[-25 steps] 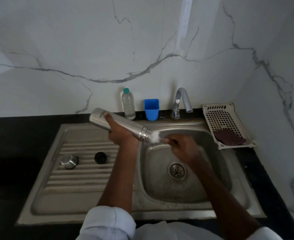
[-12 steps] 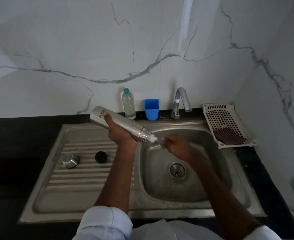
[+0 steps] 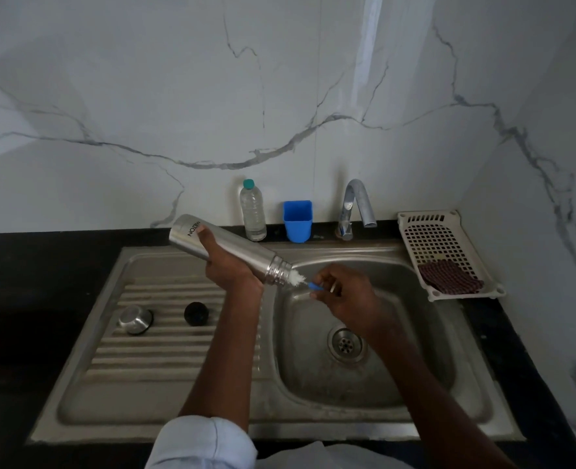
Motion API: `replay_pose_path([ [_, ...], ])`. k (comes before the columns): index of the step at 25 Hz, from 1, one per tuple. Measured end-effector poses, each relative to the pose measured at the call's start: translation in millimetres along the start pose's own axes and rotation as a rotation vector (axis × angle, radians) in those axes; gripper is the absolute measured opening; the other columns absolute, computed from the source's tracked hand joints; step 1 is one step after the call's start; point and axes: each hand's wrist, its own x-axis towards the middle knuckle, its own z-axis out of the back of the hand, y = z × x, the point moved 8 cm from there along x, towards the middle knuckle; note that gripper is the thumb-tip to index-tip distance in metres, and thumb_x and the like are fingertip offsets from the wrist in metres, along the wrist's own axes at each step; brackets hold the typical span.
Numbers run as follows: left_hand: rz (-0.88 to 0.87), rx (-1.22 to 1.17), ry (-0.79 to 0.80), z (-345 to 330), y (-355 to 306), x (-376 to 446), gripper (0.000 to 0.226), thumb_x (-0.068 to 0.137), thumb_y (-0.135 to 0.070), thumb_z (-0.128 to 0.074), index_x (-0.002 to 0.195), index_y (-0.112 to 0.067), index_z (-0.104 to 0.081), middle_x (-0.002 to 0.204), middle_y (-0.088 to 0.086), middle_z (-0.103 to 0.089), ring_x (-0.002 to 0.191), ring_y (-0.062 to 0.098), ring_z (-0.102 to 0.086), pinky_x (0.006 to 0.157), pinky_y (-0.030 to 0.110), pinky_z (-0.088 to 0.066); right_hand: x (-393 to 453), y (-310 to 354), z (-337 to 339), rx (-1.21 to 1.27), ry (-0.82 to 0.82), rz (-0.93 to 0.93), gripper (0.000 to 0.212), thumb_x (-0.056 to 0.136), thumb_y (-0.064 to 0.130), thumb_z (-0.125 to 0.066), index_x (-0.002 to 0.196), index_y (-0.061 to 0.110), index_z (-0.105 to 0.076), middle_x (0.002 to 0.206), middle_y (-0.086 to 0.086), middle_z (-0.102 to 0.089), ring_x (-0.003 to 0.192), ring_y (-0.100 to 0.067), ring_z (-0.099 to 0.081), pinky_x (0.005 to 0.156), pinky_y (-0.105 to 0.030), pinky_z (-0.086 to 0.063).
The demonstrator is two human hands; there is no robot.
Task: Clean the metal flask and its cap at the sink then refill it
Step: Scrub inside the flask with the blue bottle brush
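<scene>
My left hand (image 3: pixel 227 265) grips the metal flask (image 3: pixel 246 254) around its middle and holds it tilted over the sink basin (image 3: pixel 364 374), mouth pointing right and down. My right hand (image 3: pixel 345 296) pinches the blue handle of a bottle brush (image 3: pixel 301 280), whose white bristles stick out of the flask's mouth. The flask's metal cap (image 3: pixel 134 319) and a black inner stopper (image 3: pixel 196 313) lie apart on the ribbed draining board (image 3: pixel 157 353) to the left.
Along the back edge stand a clear water bottle (image 3: pixel 253 211) with a teal cap, a blue cup (image 3: pixel 297 221) and the tap (image 3: pixel 356 206). A white perforated tray (image 3: pixel 439 238) holding a dark red scrubbing cloth (image 3: pixel 449 280) sits on the black counter at right.
My right hand has drawn back to the right, pulling the brush partly out so that its blue handle and bristles now show. The flask has stayed tilted in my left hand.
</scene>
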Motion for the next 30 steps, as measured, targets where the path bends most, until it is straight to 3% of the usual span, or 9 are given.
replay_pose_path([
  [3, 0.013, 0.049, -0.024, 5.0, 8.5, -3.9, 0.063, 0.084, -0.066, -0.074, 0.117, -0.013, -0.068, 0.108, 0.01, -0.077, 0.09, 0.025, -0.077, 0.081, 0.04, -0.065, -4.1, 23.3, -19.1, -0.168, -0.167, 0.053, 0.004, 0.089, 0.019, -0.075, 0.09, 0.022, -0.073, 0.083, 0.005, -0.07, 0.071, -0.012, -0.063, 0.064, -0.032, -0.052],
  [7, 0.038, 0.058, 0.028, 2.3, 14.7, -5.2, 0.059, 0.083, -0.067, -0.075, 0.108, -0.014, -0.07, 0.106, 0.012, -0.078, 0.089, 0.027, -0.078, 0.081, 0.044, -0.066, 17.6, 9.0, -39.6, 0.005, 0.017, -0.202, 0.023, 0.099, 0.019, -0.06, 0.089, 0.007, -0.077, 0.078, -0.011, -0.071, 0.068, -0.02, -0.061, 0.065, -0.036, -0.045],
  [10, 0.031, 0.06, 0.023, 4.1, 8.9, -1.3, 0.052, 0.085, -0.066, -0.074, 0.103, -0.018, -0.068, 0.105, 0.009, -0.077, 0.091, 0.026, -0.077, 0.081, 0.042, -0.065, 10.1, 15.6, -31.8, 0.138, 0.021, -0.112, 0.005, 0.089, 0.016, -0.076, 0.094, 0.015, -0.074, 0.08, 0.0, -0.071, 0.068, -0.005, -0.06, 0.068, -0.028, -0.052],
  [12, 0.037, 0.066, 0.022, 5.1, 9.0, 0.1, 0.053, 0.084, -0.066, -0.075, 0.105, -0.017, -0.068, 0.105, 0.01, -0.077, 0.092, 0.027, -0.077, 0.081, 0.042, -0.065, 1.2, 23.5, -29.8, 0.028, -0.045, -0.007, 0.021, 0.08, 0.01, -0.084, 0.095, 0.02, -0.072, 0.085, 0.007, -0.069, 0.072, -0.002, -0.061, 0.068, -0.022, -0.053],
  [15, 0.054, 0.05, 0.035, 4.4, 13.2, -1.1, 0.055, 0.085, -0.064, -0.075, 0.108, -0.015, -0.068, 0.107, 0.013, -0.077, 0.093, 0.029, -0.078, 0.079, 0.044, -0.066, 5.0, 24.2, -29.8, -0.062, -0.107, -0.063, 0.006, 0.088, 0.015, -0.075, 0.09, 0.02, -0.077, 0.08, 0.005, -0.074, 0.071, -0.008, -0.066, 0.072, -0.035, -0.058],
  [17, 0.053, 0.039, 0.052, 3.2, 12.4, 1.0, 0.056, 0.085, -0.064, -0.075, 0.109, -0.013, -0.069, 0.106, 0.013, -0.077, 0.092, 0.029, -0.078, 0.079, 0.045, -0.066, 11.2, 14.5, -34.9, 0.01, 0.016, -0.16, 0.017, 0.096, 0.021, -0.065, 0.087, 0.017, -0.079, 0.07, 0.0, -0.074, 0.065, -0.012, -0.068, 0.075, -0.042, -0.059],
  [22, 0.055, 0.041, 0.043, 5.2, 5.5, 5.6, 0.054, 0.084, -0.066, -0.075, 0.106, -0.017, -0.068, 0.105, 0.01, -0.077, 0.09, 0.027, -0.078, 0.08, 0.043, -0.066, 3.4, 29.9, -29.6, -0.139, -0.058, -0.072, 0.019, 0.082, 0.028, -0.083, 0.095, 0.027, -0.07, 0.085, 0.012, -0.065, 0.074, -0.005, -0.06, 0.067, -0.028, -0.053],
  [27, 0.064, 0.025, 0.066, 3.6, 7.3, 8.3, 0.06, 0.083, -0.067, -0.076, 0.11, -0.013, -0.07, 0.108, 0.014, -0.078, 0.091, 0.029, -0.079, 0.081, 0.048, -0.066, 7.8, 34.7, -33.6, -0.213, -0.043, -0.086, 0.02, 0.097, 0.036, -0.064, 0.087, 0.023, -0.075, 0.078, 0.005, -0.072, 0.072, -0.014, -0.066, 0.071, -0.036, -0.056],
  [30, 0.06, 0.016, 0.084, 2.0, 4.6, 9.7, 0.068, 0.08, -0.068, -0.077, 0.117, -0.011, -0.069, 0.11, 0.016, -0.077, 0.093, 0.031, -0.079, 0.082, 0.051, -0.066, 5.9, 38.6, -28.9, -0.205, -0.083, -0.077, 0.012, 0.088, 0.039, -0.075, 0.094, 0.03, -0.071, 0.079, 0.01, -0.072, 0.072, -0.009, -0.065, 0.07, -0.031, -0.053],
])
